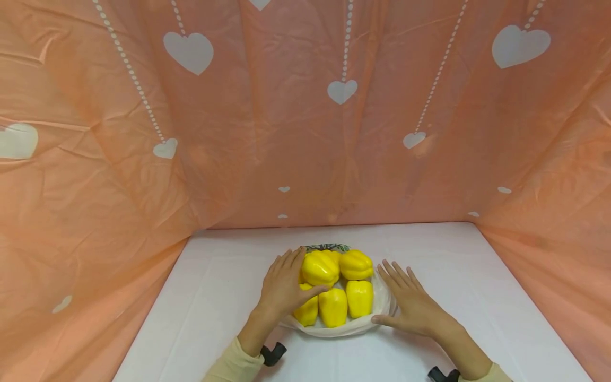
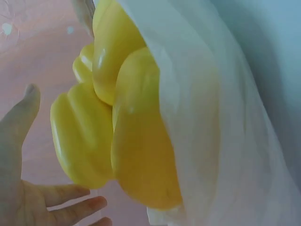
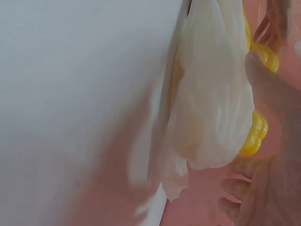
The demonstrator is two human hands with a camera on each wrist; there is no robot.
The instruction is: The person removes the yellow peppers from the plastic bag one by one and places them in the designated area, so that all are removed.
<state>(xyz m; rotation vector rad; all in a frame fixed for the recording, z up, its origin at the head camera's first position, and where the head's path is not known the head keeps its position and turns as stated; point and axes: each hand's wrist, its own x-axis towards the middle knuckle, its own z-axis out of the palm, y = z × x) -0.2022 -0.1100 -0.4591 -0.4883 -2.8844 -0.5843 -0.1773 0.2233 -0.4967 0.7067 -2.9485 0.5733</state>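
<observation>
Several yellow bell peppers (image 1: pixel 332 307) lie piled in a thin white plastic bag (image 1: pixel 341 332), its mouth spread wide around them. At the pile's left side is my left hand (image 1: pixel 282 286), fingers straight and thumb stretched out over the front peppers. The left wrist view shows that hand (image 2: pixel 33 202) apart from the nearest pepper (image 2: pixel 82 136). My right hand (image 1: pixel 412 307) is spread at the bag's right edge, thumb near the rim. In the right wrist view its fingers are straight beside the bag (image 3: pixel 211 103). Neither hand grips anything.
A white table (image 1: pixel 215 276) carries the bag. Behind the peppers a dark patterned print (image 1: pixel 329 247) shows. Orange sheeting (image 1: pixel 296 132) with white hearts hangs at the back and both sides. Black straps (image 1: pixel 273 354) sit at the wrists.
</observation>
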